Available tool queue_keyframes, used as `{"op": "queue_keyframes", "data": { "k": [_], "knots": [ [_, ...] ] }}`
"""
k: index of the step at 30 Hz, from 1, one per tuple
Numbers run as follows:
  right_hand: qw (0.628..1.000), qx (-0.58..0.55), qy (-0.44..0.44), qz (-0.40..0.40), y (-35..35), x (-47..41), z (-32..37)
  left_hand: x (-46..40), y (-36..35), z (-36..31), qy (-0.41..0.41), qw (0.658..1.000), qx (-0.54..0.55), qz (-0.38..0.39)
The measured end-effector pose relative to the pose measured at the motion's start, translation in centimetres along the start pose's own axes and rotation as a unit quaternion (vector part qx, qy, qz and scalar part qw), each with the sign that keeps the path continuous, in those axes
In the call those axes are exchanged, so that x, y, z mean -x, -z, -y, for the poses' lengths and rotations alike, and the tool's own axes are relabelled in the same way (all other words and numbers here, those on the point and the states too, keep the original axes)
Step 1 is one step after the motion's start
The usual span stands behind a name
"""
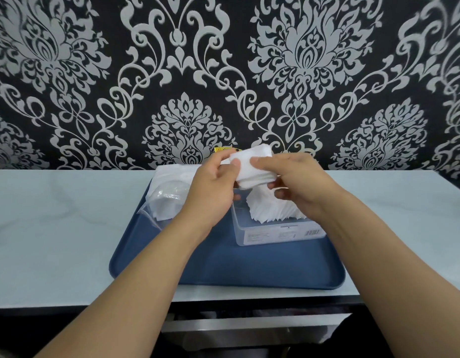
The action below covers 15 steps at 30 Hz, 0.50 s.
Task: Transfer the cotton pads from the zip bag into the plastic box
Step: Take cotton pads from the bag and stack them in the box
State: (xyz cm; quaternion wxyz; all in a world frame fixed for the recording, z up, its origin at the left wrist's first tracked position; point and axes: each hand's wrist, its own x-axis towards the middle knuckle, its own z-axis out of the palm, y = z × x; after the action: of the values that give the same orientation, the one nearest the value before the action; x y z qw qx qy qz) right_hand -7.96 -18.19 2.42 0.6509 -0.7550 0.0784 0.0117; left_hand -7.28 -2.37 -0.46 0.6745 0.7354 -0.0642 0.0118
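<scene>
On the blue plastic tray [223, 264], the clear zip bag [167, 200] lay left, holding white pads. Your left hand [211, 187] and right hand [298, 182] gripped a thick white square cotton-pad stack [252, 166] above the clear plastic box [275, 228], half filled with fanned pads.

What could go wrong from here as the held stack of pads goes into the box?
1. Both hands, left hand and right hand, grip a thick stack of cotton pads above the plastic box; loose pads might slip onto the blue tray.
2. The pads already inside lie fanned and uneven, so the new stack may sit crooked or spill over.
</scene>
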Motion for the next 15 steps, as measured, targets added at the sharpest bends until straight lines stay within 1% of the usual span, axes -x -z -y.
{"op": "queue_keyframes", "data": {
  "k": [1, 2, 3, 4, 6, 8, 10, 11, 13, 15],
  "knots": [
    [1.0, 0.015, -0.001, -0.019, 0.2, -0.3, 0.1, -0.1, 0.2, 0.2, -0.039, 0.995, -0.083, -0.028],
    [0.998, 0.047, -0.002, -0.038, 0.4, -0.6, 0.2, -0.2, 0.4, 0.4, -0.079, 0.983, -0.157, -0.052],
    [0.994, 0.095, -0.001, -0.051, 0.3, -0.8, 0.1, -0.1, 0.5, 0.5, -0.112, 0.97, -0.205, -0.066],
    [0.986, 0.155, 0.002, -0.058, -0.1, -1.1, -0.1, 0.0, 0.6, 0.6, -0.135, 0.961, -0.232, -0.069],
    [0.955, 0.285, 0.023, -0.078, -1.2, -1.7, -0.9, 0.2, 0.6, 0.5, -0.161, 0.946, -0.275, -0.063],
    [0.908, 0.4, 0.048, -0.111, -2.1, -2.2, -1.5, 0.4, 0.6, 0.6, -0.154, 0.936, -0.312, -0.05],
    [0.872, 0.472, 0.05, -0.123, -2.7, -2.3, -1.6, 0.6, 0.7, 0.7, -0.127, 0.932, -0.338, -0.005],
    [0.858, 0.498, 0.045, -0.121, -3.0, -2.3, -1.7, 0.7, 0.7, 0.8, -0.113, 0.925, -0.361, 0.035],
    [0.833, 0.537, 0.042, -0.125, -3.3, -2.4, -1.8, 0.9, 0.8, 1.2, -0.096, 0.9, -0.413, 0.106],
    [0.814, 0.56, 0.056, -0.141, -3.6, -2.4, -2.1, 0.9, 0.8, 1.4, -0.095, 0.886, -0.433, 0.139]
  ]
}}
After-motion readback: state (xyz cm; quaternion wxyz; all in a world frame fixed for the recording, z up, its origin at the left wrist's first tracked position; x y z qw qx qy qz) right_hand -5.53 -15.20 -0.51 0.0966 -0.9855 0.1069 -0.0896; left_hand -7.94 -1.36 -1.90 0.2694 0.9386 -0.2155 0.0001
